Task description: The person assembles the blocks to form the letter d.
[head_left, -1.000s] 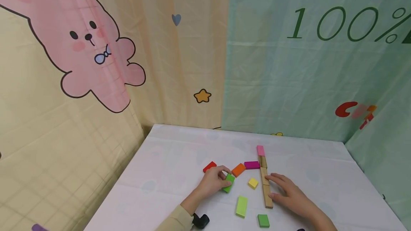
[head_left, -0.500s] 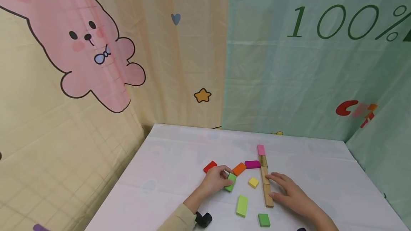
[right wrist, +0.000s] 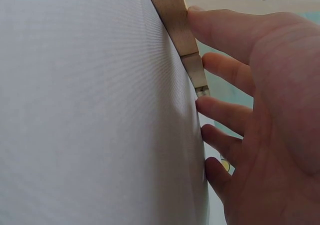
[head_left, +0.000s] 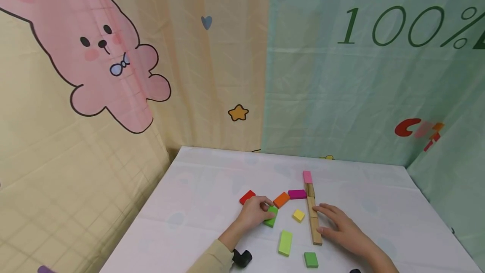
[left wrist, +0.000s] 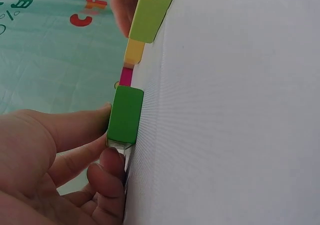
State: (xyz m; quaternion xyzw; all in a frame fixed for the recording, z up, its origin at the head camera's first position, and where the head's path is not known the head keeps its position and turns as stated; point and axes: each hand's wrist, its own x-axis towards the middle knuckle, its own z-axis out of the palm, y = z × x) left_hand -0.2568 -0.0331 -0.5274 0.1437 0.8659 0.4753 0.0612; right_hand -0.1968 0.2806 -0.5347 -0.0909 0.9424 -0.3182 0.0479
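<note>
Left hand pinches a green block beside a bent line of colored blocks

One green block (head_left: 270, 217) is in the left hand (head_left: 251, 214), low at the white table (head_left: 197, 205), just short of the lone orange block (head_left: 281, 200). Whether its underside touches the cloth cannot be told. Its long axis runs away from the person, the far end leaning slightly right, toward the orange block.

The left hand comes in from the lower left in a beige sleeve (head_left: 214, 258), thumb and finger pinching the block, other fingers curled beneath the palm. The right hand (head_left: 342, 231) reaches in from the lower right with fingers spread, thumb and index tips at a row of at least three wooden blocks (head_left: 314, 221), topped by one pink block (head_left: 307, 177).

One magenta block (head_left: 297, 194) lies between that row and the orange block. One red block (head_left: 247, 197) sits behind the left hand. One yellow block (head_left: 298, 215), one light green block (head_left: 285, 243) and one second green block (head_left: 311, 260) lie apart, between the hands and nearer the person. A black object (head_left: 242, 259) rests by the sleeve
</note>
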